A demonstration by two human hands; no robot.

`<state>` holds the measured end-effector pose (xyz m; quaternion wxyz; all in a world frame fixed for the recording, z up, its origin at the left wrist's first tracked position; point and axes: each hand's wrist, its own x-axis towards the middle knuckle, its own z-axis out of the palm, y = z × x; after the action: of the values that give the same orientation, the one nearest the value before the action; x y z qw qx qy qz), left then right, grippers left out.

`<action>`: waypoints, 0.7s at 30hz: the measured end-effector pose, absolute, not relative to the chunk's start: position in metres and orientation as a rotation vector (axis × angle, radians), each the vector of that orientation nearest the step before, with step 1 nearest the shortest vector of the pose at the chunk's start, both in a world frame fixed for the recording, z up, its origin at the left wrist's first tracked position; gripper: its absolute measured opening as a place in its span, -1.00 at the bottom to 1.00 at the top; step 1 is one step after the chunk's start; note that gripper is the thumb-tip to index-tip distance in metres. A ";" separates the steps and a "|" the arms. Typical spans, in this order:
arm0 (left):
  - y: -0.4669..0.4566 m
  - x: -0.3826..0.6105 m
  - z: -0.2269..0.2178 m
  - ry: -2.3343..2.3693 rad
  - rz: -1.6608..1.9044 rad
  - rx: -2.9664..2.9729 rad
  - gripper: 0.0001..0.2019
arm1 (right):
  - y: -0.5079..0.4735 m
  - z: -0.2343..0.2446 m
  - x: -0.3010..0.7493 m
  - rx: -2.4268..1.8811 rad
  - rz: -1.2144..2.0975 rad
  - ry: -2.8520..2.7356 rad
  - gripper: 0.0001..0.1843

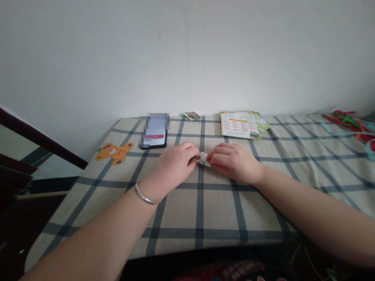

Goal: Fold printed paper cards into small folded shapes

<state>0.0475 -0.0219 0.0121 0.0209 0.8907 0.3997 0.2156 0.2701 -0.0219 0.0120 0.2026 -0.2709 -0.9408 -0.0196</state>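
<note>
Between my hands, low over the checked cloth, is a small folded piece of printed paper [203, 159]. My left hand [180, 160] has its fingers closed on the paper's left end, and a silver bangle circles that wrist. On the right end, the fingers of my right hand [234, 160] pinch the same paper. Fingertips hide most of its edges. Behind, close to the wall, lies another small folded paper [192, 116]. A stack of printed paper sheets [238, 127] with green edges and calendar-like grids rests beyond my right hand.
A phone [155, 132] with its screen lit lies beyond my left hand. A bear picture [115, 153] decorates the checked tablecloth [218, 210] at left. Red, green and pale blue ribbons [351, 125] are heaped at the far right. The white wall [187, 58] borders the table's back edge.
</note>
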 end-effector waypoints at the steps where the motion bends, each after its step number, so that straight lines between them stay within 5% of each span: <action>1: -0.022 0.048 0.012 1.228 0.667 2.755 -0.90 | -0.021 0.012 0.270 -0.748 -0.050 -2.633 -0.79; 21: -0.023 0.046 0.019 1.081 0.472 2.917 -0.93 | -0.021 0.015 0.276 -0.890 0.098 -2.654 -0.91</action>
<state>0.0463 -0.0228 0.0190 -0.0023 0.9271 0.3435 0.1502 0.2757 -0.0206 0.0148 0.1696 -0.3132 -0.9338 0.0346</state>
